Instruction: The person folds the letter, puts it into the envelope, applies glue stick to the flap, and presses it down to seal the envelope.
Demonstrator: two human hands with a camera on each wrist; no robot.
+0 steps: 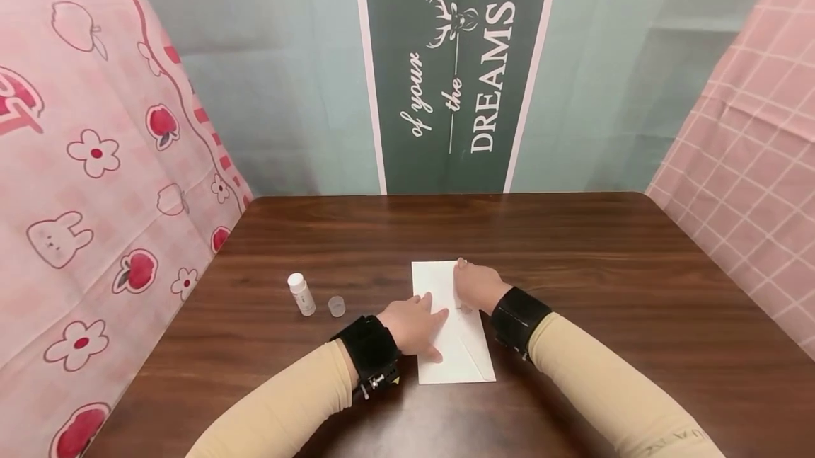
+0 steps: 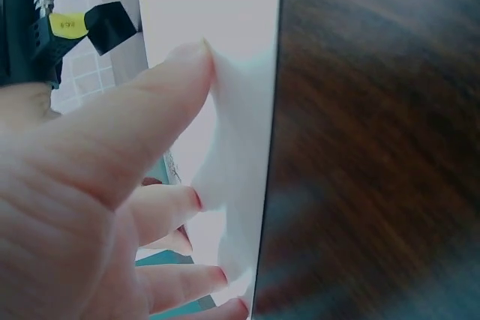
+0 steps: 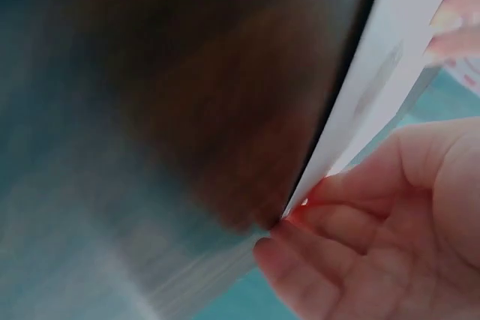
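A white paper envelope (image 1: 446, 366) lies lengthwise on the table, with a slanting flap seam on its lower right. My left hand (image 1: 412, 327) rests on its left side, fingers spread; in the left wrist view the thumb (image 2: 161, 95) and fingertips press the paper near its edge. At the upper right edge is my right hand (image 1: 477, 287), its fingers curled. The right wrist view shows the right hand (image 3: 375, 222) pinching the envelope's edge (image 3: 345, 133) between thumb and fingers. Part of the envelope is hidden under both hands.
Left of the envelope, a small white glue bottle (image 1: 302, 295) stands with a white top. A clear cap (image 1: 337, 306) sits beside it. The brown wooden table (image 1: 560, 231) meets a green curtain (image 1: 293, 90) behind and pink cloths (image 1: 751, 161) at the sides.
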